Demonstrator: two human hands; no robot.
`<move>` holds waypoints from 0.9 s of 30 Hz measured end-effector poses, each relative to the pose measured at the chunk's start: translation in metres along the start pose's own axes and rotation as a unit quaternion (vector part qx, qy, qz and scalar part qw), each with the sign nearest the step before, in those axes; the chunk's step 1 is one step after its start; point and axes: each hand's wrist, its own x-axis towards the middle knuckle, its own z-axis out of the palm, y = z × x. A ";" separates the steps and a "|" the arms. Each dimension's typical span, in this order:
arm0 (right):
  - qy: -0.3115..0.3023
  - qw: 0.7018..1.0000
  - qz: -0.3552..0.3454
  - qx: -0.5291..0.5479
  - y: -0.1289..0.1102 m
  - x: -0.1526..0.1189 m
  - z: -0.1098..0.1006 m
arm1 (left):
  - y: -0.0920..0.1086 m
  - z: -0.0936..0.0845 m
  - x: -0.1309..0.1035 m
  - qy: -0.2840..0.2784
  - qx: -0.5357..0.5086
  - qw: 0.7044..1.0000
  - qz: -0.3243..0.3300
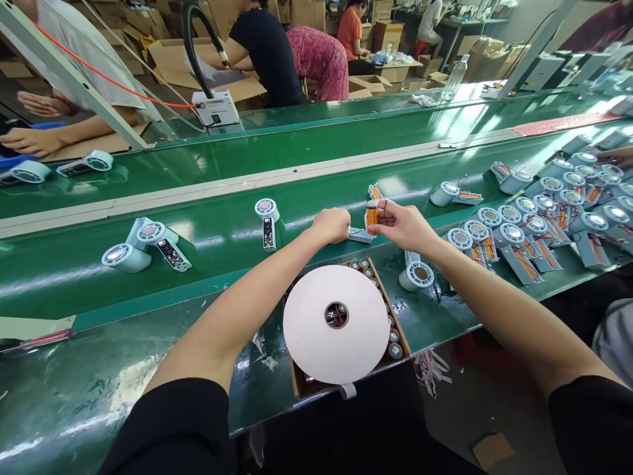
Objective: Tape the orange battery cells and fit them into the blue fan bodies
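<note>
Just beyond the white roll, my left hand [332, 225] is closed round a light blue fan casing. Only the casing's grey-blue handle [361, 235] sticks out to the right, and the rest is hidden by the fingers. Between thumb and fingertips, my right hand [406, 225] pinches an orange battery [372, 216], held upright over the handle's end. Behind it, part of another handle with an orange battery [374, 192] shows on the belt. Below my right wrist a light blue fan [416, 276] lies on the bench edge.
A large white tape roll [316, 343] rests on a cardboard box [403, 336] with several green-topped batteries [395, 350]. Several fans [510, 235] crowd the right. Others lie left on the green belt [217, 264], including a fan with a circuit board [268, 227]. Co-workers sit across.
</note>
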 end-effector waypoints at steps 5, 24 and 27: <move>-0.036 0.994 -0.006 -0.107 0.018 0.012 0.008 | -0.007 -0.002 -0.001 0.017 -0.032 0.999 0.013; -0.198 0.878 -0.038 -0.435 0.003 0.027 0.006 | -0.002 -0.001 0.015 0.084 -0.141 0.986 -0.036; -0.225 0.862 -0.035 -0.453 -0.001 0.033 0.014 | 0.004 -0.004 0.017 0.073 -0.150 0.985 -0.040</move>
